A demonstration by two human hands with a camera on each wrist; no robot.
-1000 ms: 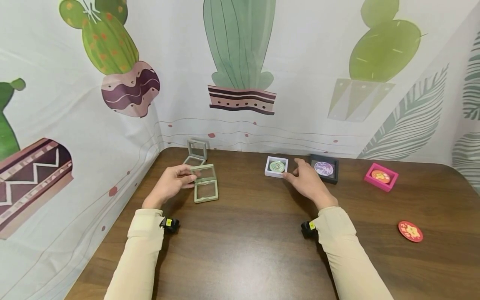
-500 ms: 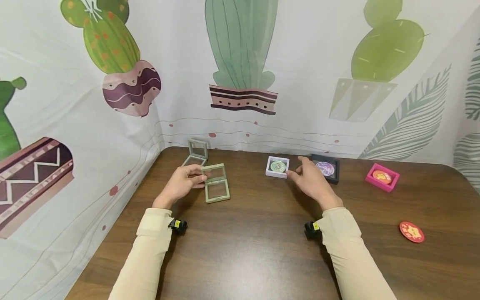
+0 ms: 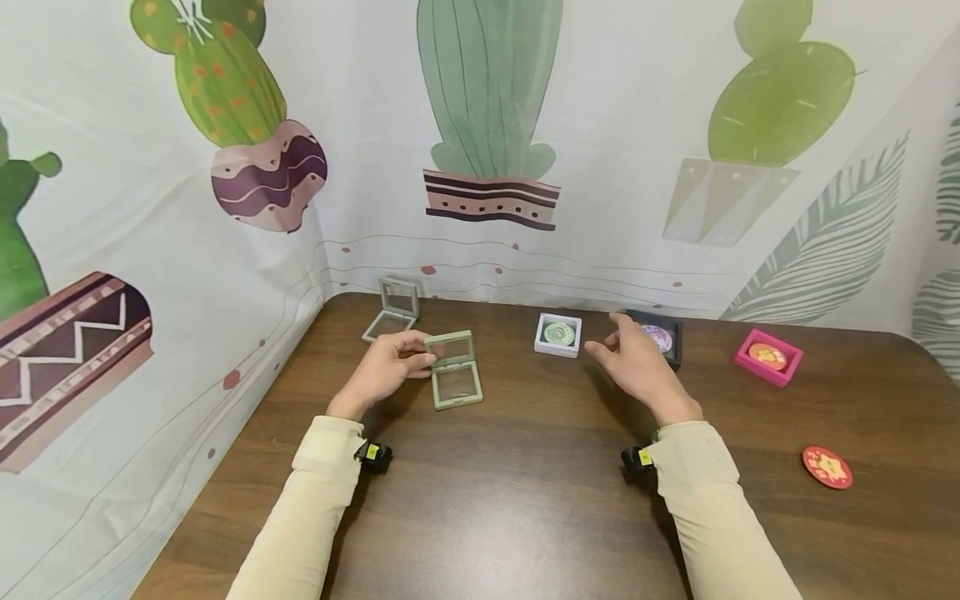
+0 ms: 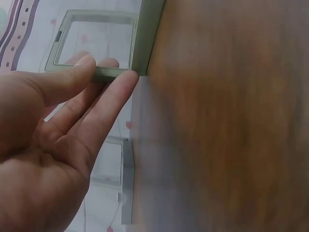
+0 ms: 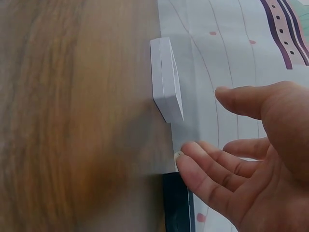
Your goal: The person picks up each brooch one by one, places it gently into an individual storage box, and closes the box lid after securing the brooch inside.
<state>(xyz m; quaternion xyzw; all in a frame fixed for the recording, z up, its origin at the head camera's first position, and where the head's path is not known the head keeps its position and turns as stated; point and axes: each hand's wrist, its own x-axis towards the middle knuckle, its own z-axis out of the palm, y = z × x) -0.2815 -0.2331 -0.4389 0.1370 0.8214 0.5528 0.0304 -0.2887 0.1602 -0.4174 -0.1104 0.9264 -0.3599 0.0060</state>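
My left hand pinches the side edge of the raised lid of a green display case, thumb on one face and fingers behind, as the left wrist view shows. The case stands unfolded, with clear windows in both halves and nothing inside. To its right is a white display case, folded flat, with a round green badge in it. My right hand hovers just right of the white case, thumb and fingers apart, holding nothing. It partly covers a black display case with a purple badge.
A grey-green display case stands unfolded behind my left hand. Farther right lies a pink case with an orange badge, and nearer me a loose red badge. A cactus-print cloth hangs along the table's back edge.
My left hand has carried the green case rightward, away from the grey-green one. My right hand has drawn slightly right, off the white case's corner.
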